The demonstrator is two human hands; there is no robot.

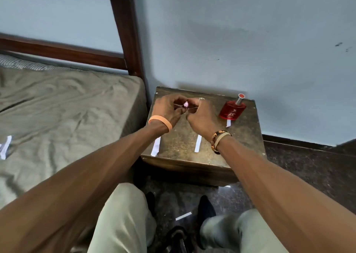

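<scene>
Both my hands meet over the back left of a small dark wooden bedside table (192, 146). Between them is a tiny pink object (186, 104) on a thin pale thread or chain. My left hand (169, 108), with an orange wristband, pinches it from the left with curled fingers. My right hand (202, 116), with a ring and a beaded bracelet, pinches it from the right. What the pink object is stays too small to tell.
A red perfume bottle (232, 110) with a silver neck stands at the table's back right. White tape strips (198, 143) mark the tabletop. A bed with an olive sheet (67, 108) and dark wooden headboard (125, 31) lies left. My knees and a dark floor are below.
</scene>
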